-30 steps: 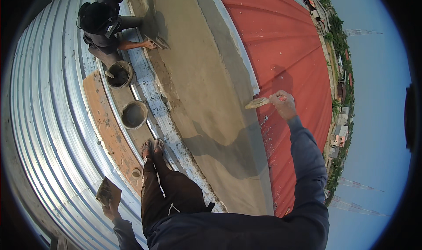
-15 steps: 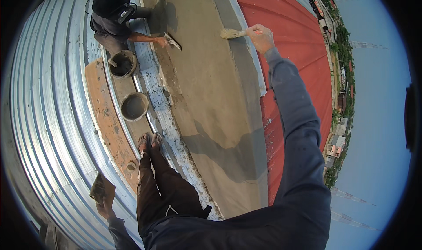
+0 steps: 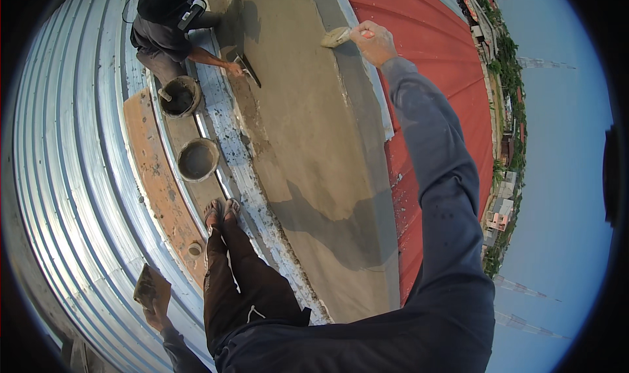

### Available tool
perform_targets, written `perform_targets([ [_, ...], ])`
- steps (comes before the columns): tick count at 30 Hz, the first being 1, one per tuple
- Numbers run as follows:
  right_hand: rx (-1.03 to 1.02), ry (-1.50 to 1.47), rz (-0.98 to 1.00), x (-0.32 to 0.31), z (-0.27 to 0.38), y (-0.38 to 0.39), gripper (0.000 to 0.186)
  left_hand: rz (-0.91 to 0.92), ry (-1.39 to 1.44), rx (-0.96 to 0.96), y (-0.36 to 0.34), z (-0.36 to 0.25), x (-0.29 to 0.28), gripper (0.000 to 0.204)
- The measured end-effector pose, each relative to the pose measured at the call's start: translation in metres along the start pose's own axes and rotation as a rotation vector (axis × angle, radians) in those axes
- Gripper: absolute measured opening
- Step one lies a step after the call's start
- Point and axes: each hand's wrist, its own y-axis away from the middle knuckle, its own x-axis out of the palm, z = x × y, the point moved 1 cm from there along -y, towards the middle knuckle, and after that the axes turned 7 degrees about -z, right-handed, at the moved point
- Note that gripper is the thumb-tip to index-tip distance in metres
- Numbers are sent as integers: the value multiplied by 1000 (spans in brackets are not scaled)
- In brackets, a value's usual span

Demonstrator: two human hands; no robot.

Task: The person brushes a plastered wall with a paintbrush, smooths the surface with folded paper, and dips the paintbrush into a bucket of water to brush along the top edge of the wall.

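My right hand (image 3: 376, 44), arm stretched far out, is closed round the handle of a wide paintbrush (image 3: 335, 38). Its pale bristles are at the raised strip along the right edge of the wet grey-brown mortar surface (image 3: 308, 124); whether they touch it I cannot tell. Low at the left, my left hand (image 3: 156, 315) grips a flat rectangular plastering float (image 3: 152, 288), held over the metal roofing. A co-worker's hand (image 3: 232, 67) holds a steel trowel (image 3: 250, 73) at the mortar's left side.
Two mortar buckets, one with a handle sticking out (image 3: 179, 98) and one nearer (image 3: 198, 160), stand beside a rusty plank (image 3: 154, 160). Corrugated metal roofing (image 3: 78, 176) spreads left. A red roof (image 3: 439, 91) borders the mortar on the right. The co-worker (image 3: 164, 29) crouches at far left.
My right hand and the brush have moved left and slightly farther away along the strip. The co-worker's trowel has shifted left and turned. My left hand still holds the float, a little lower.
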Motion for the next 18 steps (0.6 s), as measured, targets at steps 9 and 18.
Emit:
perform_targets([
  [9,267,-59,172,-67,-10,73,22,15,25,-78,20,15,1,45],
  [18,53,21,66,-14,-29,49,20,-8,37,-60,11,-7,-2,48],
])
